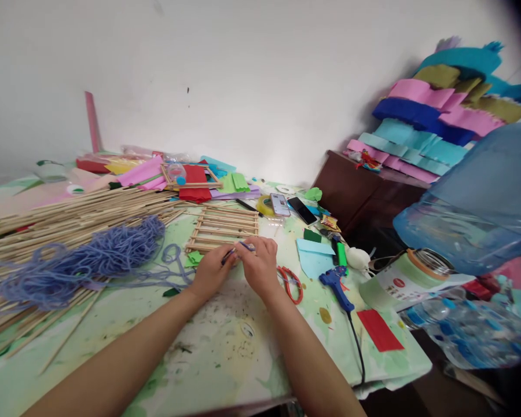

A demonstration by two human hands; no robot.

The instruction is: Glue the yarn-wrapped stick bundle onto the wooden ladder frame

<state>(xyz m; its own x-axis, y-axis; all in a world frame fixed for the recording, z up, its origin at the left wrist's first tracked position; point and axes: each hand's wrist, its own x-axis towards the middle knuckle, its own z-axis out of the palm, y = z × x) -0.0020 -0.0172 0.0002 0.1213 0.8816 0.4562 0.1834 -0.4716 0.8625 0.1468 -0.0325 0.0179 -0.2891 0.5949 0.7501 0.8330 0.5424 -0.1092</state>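
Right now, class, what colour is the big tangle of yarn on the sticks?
The yarn is bluish purple, seen best in the head view.

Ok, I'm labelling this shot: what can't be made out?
- Head view: exact grip on the purple yarn, hidden by the left hand and right hand.
- Head view: lit smartphone, screen text too small.
- Head view: water jug, cut off by the right edge.
- Head view: wooden sticks, cut off by the left edge.

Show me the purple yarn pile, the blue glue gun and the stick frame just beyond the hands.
Purple yarn pile (113,253): head view, on its tangled middle.
Blue glue gun (337,285): head view, on its body.
Stick frame (226,226): head view, on its slatted middle.
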